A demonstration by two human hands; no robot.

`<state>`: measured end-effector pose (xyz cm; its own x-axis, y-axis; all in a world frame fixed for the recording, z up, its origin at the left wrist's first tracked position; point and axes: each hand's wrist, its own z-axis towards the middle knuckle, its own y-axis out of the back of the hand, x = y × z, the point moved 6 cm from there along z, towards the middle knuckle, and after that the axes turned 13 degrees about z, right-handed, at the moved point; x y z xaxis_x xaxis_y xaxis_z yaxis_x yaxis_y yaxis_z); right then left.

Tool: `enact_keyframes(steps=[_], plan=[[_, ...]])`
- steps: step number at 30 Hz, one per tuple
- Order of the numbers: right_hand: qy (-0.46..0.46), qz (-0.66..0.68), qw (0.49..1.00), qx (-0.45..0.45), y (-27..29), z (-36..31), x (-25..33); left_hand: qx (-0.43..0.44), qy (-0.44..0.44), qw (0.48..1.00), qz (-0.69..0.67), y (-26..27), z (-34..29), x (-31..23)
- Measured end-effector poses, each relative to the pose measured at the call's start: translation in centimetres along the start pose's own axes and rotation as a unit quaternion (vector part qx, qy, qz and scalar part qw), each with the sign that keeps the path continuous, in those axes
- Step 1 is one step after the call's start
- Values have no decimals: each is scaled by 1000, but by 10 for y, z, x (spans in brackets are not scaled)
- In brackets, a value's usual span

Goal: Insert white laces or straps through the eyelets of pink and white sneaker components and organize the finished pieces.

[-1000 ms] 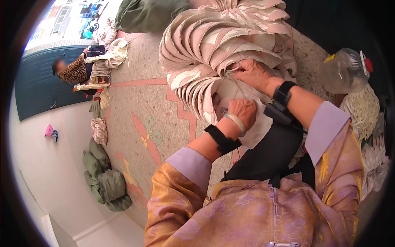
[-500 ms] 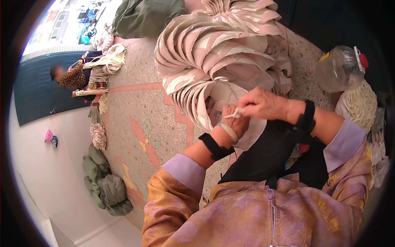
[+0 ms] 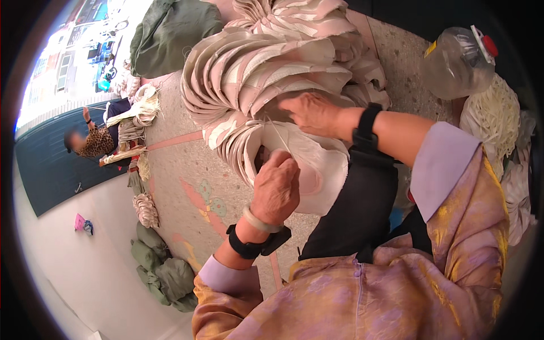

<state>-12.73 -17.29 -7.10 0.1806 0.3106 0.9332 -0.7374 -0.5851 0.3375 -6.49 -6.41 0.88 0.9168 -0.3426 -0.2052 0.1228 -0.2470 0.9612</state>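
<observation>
Layered, curved pink-and-white fabric pieces (image 3: 255,73) lie bundled in front of me. A lower bundle (image 3: 232,144) fans out beneath them, and its broad front piece (image 3: 323,170) rests by my dark trouser leg. My left hand (image 3: 277,187) is closed in a fist on a thin white string (image 3: 279,131), which runs taut up toward the gap between the bundles. Beyond it, my right hand (image 3: 317,116) lies against the upper bundle with its fingers curled. Whatever its fingertips pinch is hidden in the folds.
A large clear plastic jug (image 3: 459,65) with a red cap stands at the right, above a heap of pale strips (image 3: 492,124). Green sacks (image 3: 170,39) sit at the far left and lower left. Another person (image 3: 99,139) sits by a dark wall panel among bundles.
My hands have parted: the left has drawn down and left with the string, the right has moved up and left onto the upper bundle. The view has also shifted.
</observation>
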Motion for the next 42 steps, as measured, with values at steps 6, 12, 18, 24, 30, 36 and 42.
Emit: enact_keyframes(steps=[6, 12, 18, 24, 30, 36, 42], plan=[[0, -13, 999, -33, 2, 22, -7, -57, -42, 994, 83, 5, -12, 4], [-44, 37, 998, 19, -5, 39, -6, -20, -79, 995, 49, 0, -14, 13], [38, -19, 998, -51, -34, 48, -12, -12, -47, 995, -87, 5, -20, 20], [194, -175, 952, -157, -29, 26, -10, -20, -34, 981, -188, 4, -16, 24], [19, -42, 954, 296, 17, -35, -16, -14, -92, 989, 118, -13, -22, 16], [-217, 173, 866, 415, 105, -152, 71, -5, -70, 984, 166, -18, -36, 19], [-367, 180, 855, 319, 139, -240, 133, -62, -73, 994, -56, -6, -30, -17]])
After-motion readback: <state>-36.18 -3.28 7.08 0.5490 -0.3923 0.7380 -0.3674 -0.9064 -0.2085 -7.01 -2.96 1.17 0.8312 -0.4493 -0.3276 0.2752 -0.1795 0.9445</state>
